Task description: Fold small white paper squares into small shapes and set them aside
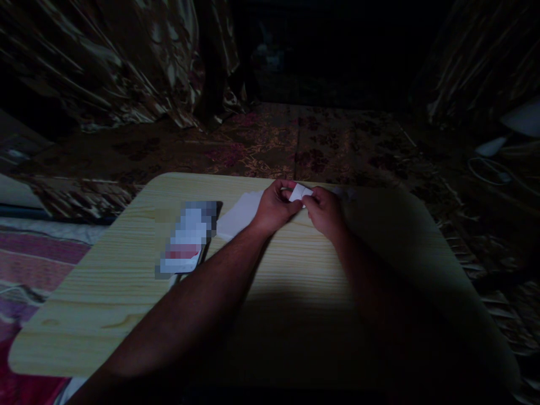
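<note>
A small folded piece of white paper (300,193) is held between both hands over the far half of the wooden table (291,270). My left hand (276,207) is closed on its left side, fingers curled behind it. From the right, my right hand (324,211) pinches the same paper, thumb on its lower edge. White paper sheets (239,216) lie flat beside my left hand, partly covered by my forearm. Some small pale pieces (346,194) rest just beyond my right hand, too dim to name.
A phone (185,239) with a blurred lit screen lies left of the sheets. Behind the table is a ledge covered in patterned cloth (261,146), with curtains (169,62) above. A white lamp (491,147) and cable stand at the right; striped bedding (46,259) is at the left.
</note>
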The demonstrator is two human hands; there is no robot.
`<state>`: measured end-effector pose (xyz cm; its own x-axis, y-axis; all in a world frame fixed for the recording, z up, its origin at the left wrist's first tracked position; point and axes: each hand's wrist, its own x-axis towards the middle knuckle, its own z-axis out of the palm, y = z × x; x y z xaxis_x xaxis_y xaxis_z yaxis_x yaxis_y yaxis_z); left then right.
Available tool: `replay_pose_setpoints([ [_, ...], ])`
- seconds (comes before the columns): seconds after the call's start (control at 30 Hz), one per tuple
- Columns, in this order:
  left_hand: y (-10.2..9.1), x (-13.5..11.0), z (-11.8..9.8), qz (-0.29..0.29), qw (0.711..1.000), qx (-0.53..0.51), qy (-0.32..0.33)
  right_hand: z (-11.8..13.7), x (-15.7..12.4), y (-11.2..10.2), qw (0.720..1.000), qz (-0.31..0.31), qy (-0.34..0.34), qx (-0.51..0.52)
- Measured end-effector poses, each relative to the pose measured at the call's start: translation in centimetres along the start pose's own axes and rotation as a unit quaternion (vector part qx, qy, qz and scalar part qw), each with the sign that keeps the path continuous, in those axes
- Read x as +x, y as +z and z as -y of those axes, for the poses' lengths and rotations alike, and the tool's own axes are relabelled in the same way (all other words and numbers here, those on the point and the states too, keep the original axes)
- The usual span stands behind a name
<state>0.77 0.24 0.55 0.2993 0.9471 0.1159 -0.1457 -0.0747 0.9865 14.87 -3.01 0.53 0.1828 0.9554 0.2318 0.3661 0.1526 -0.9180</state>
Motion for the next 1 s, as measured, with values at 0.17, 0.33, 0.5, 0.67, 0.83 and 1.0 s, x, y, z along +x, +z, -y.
replay_pose_setpoints([
  [0.17,-0.05,0.02,0.19,0.005,1.000,-0.001,0.003,0.24,-0.04,-0.10,1.000,-0.006,-0.001,0.014],
  [0.33,-0.18,0.06,0.37,0.006,1.000,0.010,0.004,0.41,-0.17,0.04,1.000,-0.001,0.008,0.028],
  [0.5,-0.05,-0.03,0.22,0.015,1.000,0.007,-0.004,0.04,-0.19,0.12,1.000,0.000,-0.010,-0.002],
  [0.67,0.02,-0.14,0.10,0.012,1.000,0.006,-0.002,-0.02,-0.11,0.05,1.000,-0.009,-0.011,-0.003],
  [0.83,0.05,-0.15,0.18,0.021,1.000,0.008,0.003,0.05,-0.13,-0.02,1.000,-0.005,-0.016,0.000],
  [1.0,0.04,-0.11,0.29,0.033,0.999,0.006,0.004,0.07,-0.15,-0.06,1.000,0.001,-0.021,-0.011],
])
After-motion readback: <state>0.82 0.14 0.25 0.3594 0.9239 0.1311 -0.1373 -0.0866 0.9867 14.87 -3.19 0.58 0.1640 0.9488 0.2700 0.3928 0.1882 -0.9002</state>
